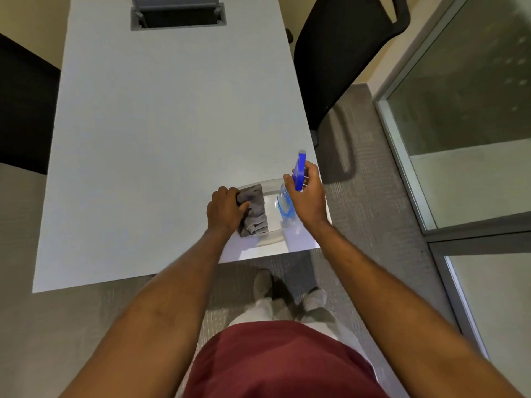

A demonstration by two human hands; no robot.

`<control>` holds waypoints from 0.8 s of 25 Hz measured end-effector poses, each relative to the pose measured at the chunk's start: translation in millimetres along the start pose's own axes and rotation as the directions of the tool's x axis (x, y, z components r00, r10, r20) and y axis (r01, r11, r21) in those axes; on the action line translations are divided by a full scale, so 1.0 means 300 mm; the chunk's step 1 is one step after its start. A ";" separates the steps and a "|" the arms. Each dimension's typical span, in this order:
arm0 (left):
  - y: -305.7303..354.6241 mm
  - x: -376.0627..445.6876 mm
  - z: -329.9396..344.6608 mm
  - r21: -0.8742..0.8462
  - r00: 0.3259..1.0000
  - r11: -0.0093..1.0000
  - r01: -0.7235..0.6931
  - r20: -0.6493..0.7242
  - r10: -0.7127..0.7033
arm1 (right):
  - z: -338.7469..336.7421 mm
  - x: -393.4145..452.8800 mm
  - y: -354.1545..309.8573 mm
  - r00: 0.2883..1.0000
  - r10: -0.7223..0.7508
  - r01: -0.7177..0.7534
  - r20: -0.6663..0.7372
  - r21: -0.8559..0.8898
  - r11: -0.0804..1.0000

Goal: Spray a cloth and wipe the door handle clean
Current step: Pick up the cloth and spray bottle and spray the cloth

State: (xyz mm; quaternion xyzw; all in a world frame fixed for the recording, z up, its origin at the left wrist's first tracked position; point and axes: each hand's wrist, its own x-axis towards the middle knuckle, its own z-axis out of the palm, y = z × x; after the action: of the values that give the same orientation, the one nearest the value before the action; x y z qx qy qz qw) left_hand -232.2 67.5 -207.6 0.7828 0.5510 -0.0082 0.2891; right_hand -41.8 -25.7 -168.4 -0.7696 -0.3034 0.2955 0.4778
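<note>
- Left hand grips grey cloth on clear tray, near desk corner
- Right hand grips spray bottle by blue head; black chair beside desk; glass partition right

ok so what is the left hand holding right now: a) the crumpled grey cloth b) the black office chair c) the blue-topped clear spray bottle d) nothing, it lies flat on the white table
a: the left hand grips the crumpled grey cloth over the clear tray on the white table, while the right hand holds the blue-topped clear spray bottle.
</note>
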 end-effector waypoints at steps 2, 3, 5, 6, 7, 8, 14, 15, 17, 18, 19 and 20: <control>0.020 0.025 -0.008 0.044 0.999 0.999 0.007 0.035 -0.009 | -0.007 0.008 -0.007 1.000 -0.011 0.011 -0.004 -0.014 1.000; 0.029 0.036 -0.011 0.069 0.999 0.998 0.013 0.052 -0.017 | -0.011 0.012 -0.011 1.000 -0.015 0.015 -0.001 -0.024 1.000; 0.045 0.054 -0.017 0.081 0.997 0.996 0.036 0.058 -0.041 | -0.020 0.019 -0.018 0.999 -0.044 0.044 0.011 -0.051 0.998; 0.055 0.058 -0.020 0.058 0.997 0.997 0.053 0.055 -0.057 | -0.023 0.020 -0.021 0.998 -0.065 0.066 0.017 -0.061 0.996; 0.065 0.059 -0.021 0.016 0.996 0.997 0.073 0.057 -0.073 | -0.026 0.021 -0.024 0.996 -0.080 0.082 0.025 -0.064 0.995; 0.075 0.063 -0.022 -0.048 0.994 0.995 0.091 0.064 -0.088 | -0.027 0.022 -0.029 0.996 -0.085 0.087 0.034 -0.060 0.994; 0.097 0.016 -0.013 -0.629 0.968 0.736 0.251 0.170 -0.185 | -0.027 0.027 -0.047 0.993 -0.116 0.117 0.015 -0.039 0.992; 0.095 0.007 -0.014 -0.709 0.961 0.649 0.274 0.188 -0.201 | -0.029 0.026 -0.049 0.993 -0.121 0.120 -0.007 -0.021 0.992; 0.094 -0.003 -0.026 -0.835 0.941 0.441 0.329 0.252 -0.226 | -0.036 0.022 -0.059 0.994 -0.097 0.100 -0.042 0.069 0.993; 0.094 -0.005 -0.037 -0.876 0.933 0.336 0.346 0.282 -0.225 | -0.042 0.019 -0.069 0.996 -0.082 0.087 -0.044 0.126 0.988; 0.095 -0.008 -0.047 -0.904 0.928 0.243 0.352 0.303 -0.218 | -0.049 0.016 -0.079 0.997 -0.075 0.080 -0.034 0.179 0.981; 0.097 -0.011 -0.059 -0.925 0.926 0.156 0.347 0.313 -0.210 | -0.061 0.015 -0.091 0.997 -0.080 0.082 -0.017 0.211 0.974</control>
State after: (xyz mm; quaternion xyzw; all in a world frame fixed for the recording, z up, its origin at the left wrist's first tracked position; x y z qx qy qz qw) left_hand -213.6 66.2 -178.8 0.3118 0.5509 0.2407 0.7357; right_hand -30.4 -22.7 -137.5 -0.7025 -0.2995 0.3032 0.5699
